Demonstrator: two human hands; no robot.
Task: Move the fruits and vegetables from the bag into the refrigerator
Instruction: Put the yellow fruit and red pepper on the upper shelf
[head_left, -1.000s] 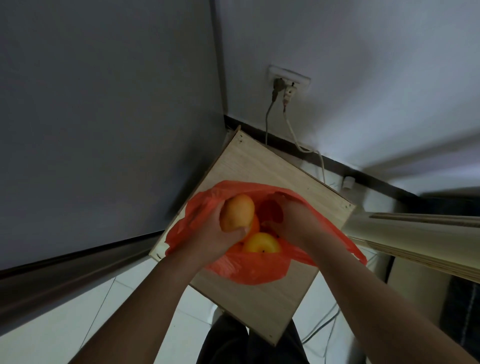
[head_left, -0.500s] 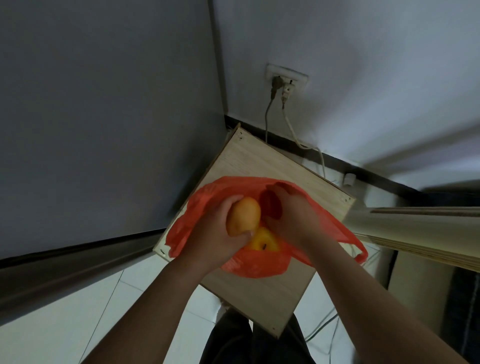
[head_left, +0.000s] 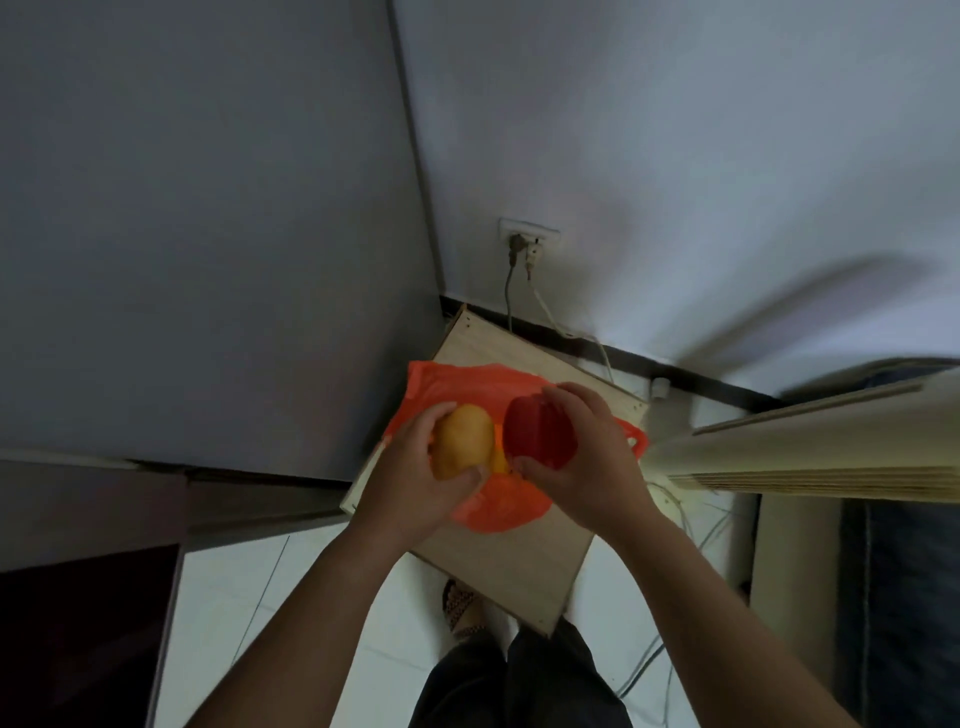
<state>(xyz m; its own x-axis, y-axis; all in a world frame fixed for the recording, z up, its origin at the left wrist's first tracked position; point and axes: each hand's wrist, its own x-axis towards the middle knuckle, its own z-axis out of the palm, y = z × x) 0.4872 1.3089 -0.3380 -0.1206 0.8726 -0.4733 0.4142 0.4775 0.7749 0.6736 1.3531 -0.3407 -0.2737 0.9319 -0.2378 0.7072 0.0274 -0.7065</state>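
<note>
Dark trousers (head_left: 524, 686) are worn, a woven-patterned slipper (head_left: 460, 605) is seen on one foot, and the forearms (head_left: 311, 613) are bare.

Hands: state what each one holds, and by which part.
Left hand grips the yellow fruit around its left side. Right hand grips the red pepper around its right side.

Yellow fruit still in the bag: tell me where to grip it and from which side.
Likely its rounded top, from above, through the open mouth of the orange bag. Only a sliver of the yellow fruit shows, between the yellow-orange produce in the left hand and the red pepper in the right hand; free one hand first.
</note>
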